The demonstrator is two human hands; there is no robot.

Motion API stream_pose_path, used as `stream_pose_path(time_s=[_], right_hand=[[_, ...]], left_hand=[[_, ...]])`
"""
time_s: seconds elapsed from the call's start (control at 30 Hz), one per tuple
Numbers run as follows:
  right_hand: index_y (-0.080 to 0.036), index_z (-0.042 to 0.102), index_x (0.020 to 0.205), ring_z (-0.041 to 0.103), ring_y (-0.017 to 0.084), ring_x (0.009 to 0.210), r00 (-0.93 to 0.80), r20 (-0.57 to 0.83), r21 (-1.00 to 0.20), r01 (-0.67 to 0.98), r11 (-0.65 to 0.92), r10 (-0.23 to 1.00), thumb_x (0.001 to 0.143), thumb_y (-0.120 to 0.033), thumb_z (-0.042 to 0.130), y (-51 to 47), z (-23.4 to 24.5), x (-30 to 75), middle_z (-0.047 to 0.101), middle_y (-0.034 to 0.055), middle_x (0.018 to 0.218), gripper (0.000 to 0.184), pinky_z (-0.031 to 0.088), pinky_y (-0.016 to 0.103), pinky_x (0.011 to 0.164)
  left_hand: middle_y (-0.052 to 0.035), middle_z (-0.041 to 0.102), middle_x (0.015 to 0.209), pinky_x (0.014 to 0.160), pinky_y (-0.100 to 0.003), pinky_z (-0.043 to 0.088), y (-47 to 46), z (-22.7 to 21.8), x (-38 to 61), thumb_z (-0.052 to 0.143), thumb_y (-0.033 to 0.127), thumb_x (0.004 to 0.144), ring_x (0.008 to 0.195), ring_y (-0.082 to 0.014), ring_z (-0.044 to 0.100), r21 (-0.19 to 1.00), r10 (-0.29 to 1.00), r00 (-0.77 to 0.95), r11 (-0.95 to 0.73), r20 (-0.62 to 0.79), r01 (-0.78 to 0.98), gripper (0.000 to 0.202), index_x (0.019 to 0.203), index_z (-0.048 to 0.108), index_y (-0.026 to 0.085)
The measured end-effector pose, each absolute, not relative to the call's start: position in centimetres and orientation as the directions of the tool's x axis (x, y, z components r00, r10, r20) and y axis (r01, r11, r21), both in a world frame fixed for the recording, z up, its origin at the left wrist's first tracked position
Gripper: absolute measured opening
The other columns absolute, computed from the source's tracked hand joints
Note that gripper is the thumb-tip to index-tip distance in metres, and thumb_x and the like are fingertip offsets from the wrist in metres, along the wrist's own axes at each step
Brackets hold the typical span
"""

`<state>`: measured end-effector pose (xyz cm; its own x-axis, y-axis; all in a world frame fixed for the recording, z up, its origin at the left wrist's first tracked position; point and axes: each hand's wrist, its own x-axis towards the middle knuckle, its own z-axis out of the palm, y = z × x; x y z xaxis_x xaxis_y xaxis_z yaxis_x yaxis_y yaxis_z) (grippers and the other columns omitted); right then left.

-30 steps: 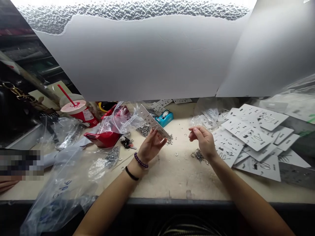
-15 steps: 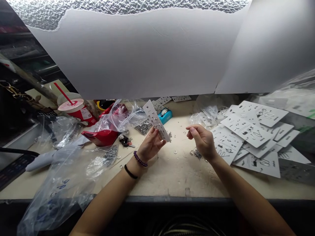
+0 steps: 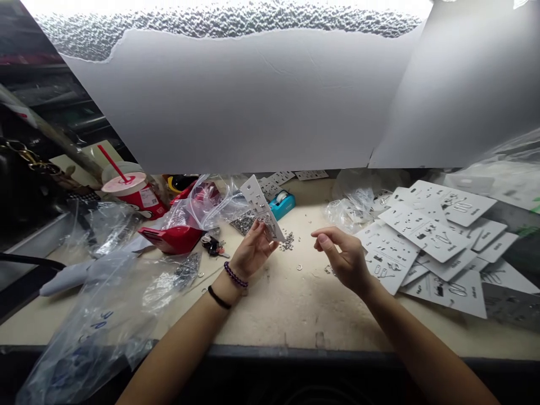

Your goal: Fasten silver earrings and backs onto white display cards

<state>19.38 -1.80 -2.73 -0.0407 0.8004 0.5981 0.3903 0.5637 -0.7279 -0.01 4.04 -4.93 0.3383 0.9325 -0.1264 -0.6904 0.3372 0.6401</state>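
My left hand (image 3: 251, 252) holds a white jewellery card (image 3: 259, 207) tilted upright over the beige table (image 3: 278, 298), fingers curled round its lower edge. The card carries small metal pieces. My right hand (image 3: 343, 253) hovers to the right of it with thumb and fingers pinched together; what they hold is too small to make out. Small piles of loose metal rings (image 3: 287, 242) lie between and just behind my hands, and a single ring (image 3: 299, 267) lies on the table below.
A heap of filled white cards (image 3: 434, 236) covers the right side. A red cup with straw (image 3: 134, 194), a red case (image 3: 172, 237), keys (image 3: 213, 245), a teal tape dispenser (image 3: 282, 203) and crumpled plastic bags (image 3: 105, 304) crowd the left. White paper sheets (image 3: 253, 95) hang behind.
My left hand turned the card more upright and drew it slightly left. My right hand moved left and a little down toward the card, staying pinched.
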Motion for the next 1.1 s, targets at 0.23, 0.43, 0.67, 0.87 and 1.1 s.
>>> stream_pose_path(time_s=[0.23, 0.43, 0.67, 0.87, 1.1], right_hand=[[-0.015, 0.059, 0.085, 0.058, 0.012, 0.063, -0.226, 0.643, -0.651, 0.343, 0.678, 0.732, 0.085, -0.017, 0.045, -3.4, -2.8, 17.9, 0.062, 0.0023, 0.069, 0.014, 0.046, 0.023, 0.058], [-0.014, 0.057, 0.084, 0.056, 0.012, 0.061, -0.462, 0.644, -0.52, 0.32, 0.792, 0.609, 0.086, -0.016, 0.041, -4.9, -3.3, 16.3, 0.063, 0.0041, 0.069, 0.016, 0.043, 0.023, 0.057], [-0.016, 0.058, 0.079, 0.052, 0.011, 0.055, -0.668, 0.543, -0.337, 0.381, 0.861, 0.508, 0.086, -0.021, 0.04, -5.5, -4.1, 15.5, 0.06, 0.0008, 0.064, 0.02, 0.038, 0.023, 0.051], [-0.017, 0.058, 0.08, 0.052, 0.012, 0.058, -0.728, 0.461, -0.319, 0.397, 0.861, 0.507, 0.088, -0.025, 0.039, -5.7, -4.4, 15.6, 0.061, 0.0005, 0.067, 0.022, 0.037, 0.023, 0.053], [-0.016, 0.058, 0.081, 0.052, 0.012, 0.059, -0.764, 0.417, -0.348, 0.367, 0.863, 0.493, 0.089, -0.026, 0.039, -6.3, -4.1, 15.6, 0.061, 0.0017, 0.069, 0.023, 0.038, 0.024, 0.056]], left_hand=[[0.0036, 0.065, 0.075, 0.058, -0.024, 0.052, 4.6, -5.4, -0.4, 0.055, 0.014, 0.079, 0.064, -0.01, 0.062, 0.66, 0.944, 0.297, 0.316, -0.145, -0.682, 0.006, 0.076, 0.057, 0.019], [0.0027, 0.065, 0.078, 0.059, -0.022, 0.051, 4.3, -5.3, 0.0, 0.058, 0.016, 0.077, 0.065, -0.0094, 0.061, 0.687, 0.937, 0.319, 0.325, -0.142, -0.649, 0.006, 0.081, 0.057, 0.02], [0.003, 0.062, 0.077, 0.059, -0.02, 0.05, 4.0, -5.3, 0.3, 0.059, 0.018, 0.076, 0.064, -0.008, 0.058, 0.691, 0.928, 0.34, 0.346, -0.153, -0.634, 0.007, 0.082, 0.056, 0.02], [0.0032, 0.062, 0.077, 0.06, -0.022, 0.05, 4.0, -5.2, 0.3, 0.058, 0.019, 0.077, 0.064, -0.0085, 0.058, 0.685, 0.929, 0.331, 0.348, -0.163, -0.64, 0.006, 0.082, 0.056, 0.021], [0.0037, 0.064, 0.074, 0.06, -0.022, 0.048, 3.9, -5.1, 0.3, 0.054, 0.018, 0.08, 0.064, -0.0088, 0.059, 0.689, 0.927, 0.34, 0.351, -0.16, -0.634, 0.004, 0.078, 0.056, 0.02]])
